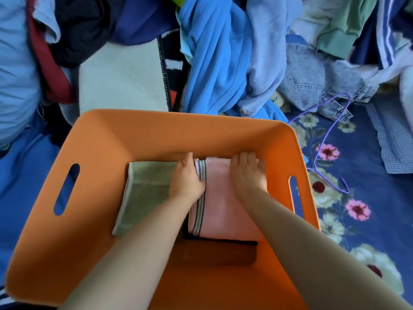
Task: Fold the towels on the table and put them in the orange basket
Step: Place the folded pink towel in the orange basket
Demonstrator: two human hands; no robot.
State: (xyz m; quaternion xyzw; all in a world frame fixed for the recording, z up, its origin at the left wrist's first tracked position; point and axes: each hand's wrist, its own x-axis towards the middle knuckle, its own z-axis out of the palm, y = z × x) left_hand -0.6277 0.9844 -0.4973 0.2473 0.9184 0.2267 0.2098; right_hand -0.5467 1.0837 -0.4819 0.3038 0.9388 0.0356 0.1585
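The orange basket (156, 133) fills the lower middle of the view. Inside it lies a folded green towel (145, 193) on the left. To its right a folded pink towel (223, 204) with a striped edge sits on top of a dark folded cloth (221, 242). My left hand (186, 180) rests on the pink towel's striped left edge, fingers pointing to the basket's far wall. My right hand (249, 173) lies flat on the pink towel's far right corner, against the basket's right wall. Both forearms reach down into the basket.
A heap of clothes (223, 52) in blue, white, green and denim lies beyond the basket. A purple wire hanger (324, 139) rests on the blue floral cloth (357, 220) to the right. Blue fabric (22, 175) lies left of the basket.
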